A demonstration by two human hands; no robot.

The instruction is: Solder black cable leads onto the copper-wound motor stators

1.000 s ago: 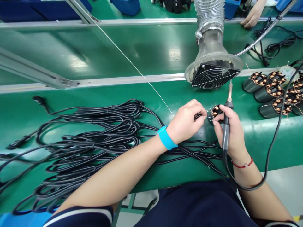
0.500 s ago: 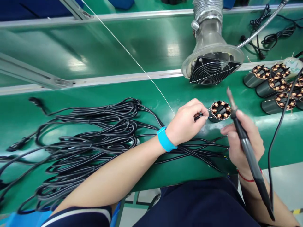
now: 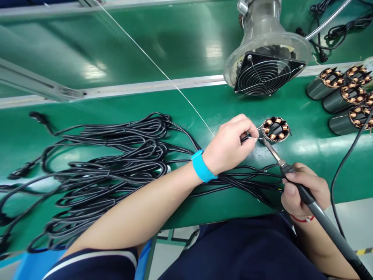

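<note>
My left hand (image 3: pixel 233 144), with a blue wristband, pinches the end of a black cable (image 3: pixel 245 138) beside a motor stator (image 3: pixel 275 129) with copper coils. Thin wires run from the stator to the fingertips. A white strand of what looks like solder wire (image 3: pixel 186 98) slants down to this hand from the upper left. My right hand (image 3: pixel 305 190) is wrapped round the grip of a soldering iron (image 3: pixel 310 202). The iron's tip reaches the wire ends between my left fingers and the stator; whether it touches them I cannot tell.
Bundled black cables (image 3: pixel 116 167) cover the left of the green bench (image 3: pixel 192 217), their stripped ends lying under my left wrist. A fume extractor hood (image 3: pixel 265 74) with a fan grille hangs behind the stator. Several more stators (image 3: pixel 339 97) stand at the right, near the iron's cord (image 3: pixel 338 175).
The soldering iron has swung down and left, from pointing upward to having its tip at the wires by the stator. My left hand keeps its pinch. The view has shifted slightly.
</note>
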